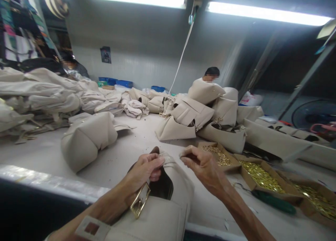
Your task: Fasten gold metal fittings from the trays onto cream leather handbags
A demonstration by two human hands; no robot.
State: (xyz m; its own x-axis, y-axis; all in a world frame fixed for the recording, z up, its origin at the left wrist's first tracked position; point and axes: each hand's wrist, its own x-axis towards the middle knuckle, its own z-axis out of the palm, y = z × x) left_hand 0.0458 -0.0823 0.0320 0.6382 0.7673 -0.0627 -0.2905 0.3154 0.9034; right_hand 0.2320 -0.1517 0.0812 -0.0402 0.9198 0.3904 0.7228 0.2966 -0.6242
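A cream handbag (154,216) with a dark brown lining lies at the table's front edge, nearest to me. My left hand (145,169) is closed in a pinch on the bag's upper rim, beside the dark opening. Below that wrist, a gold buckle (140,200) hangs on the front of the bag. My right hand (206,169) is raised to the right of the rim, apart from it, with thumb and forefinger curled together. Whatever those fingertips hold, if anything, is too small to make out.
Cardboard trays hold small gold metal fittings (261,176) at the right, beside a green-handled tool (274,201). Another cream bag (89,139) sits at left. Piled bags (189,115) stand behind, with heaped cream pieces (42,94) far left. Two people work across the table.
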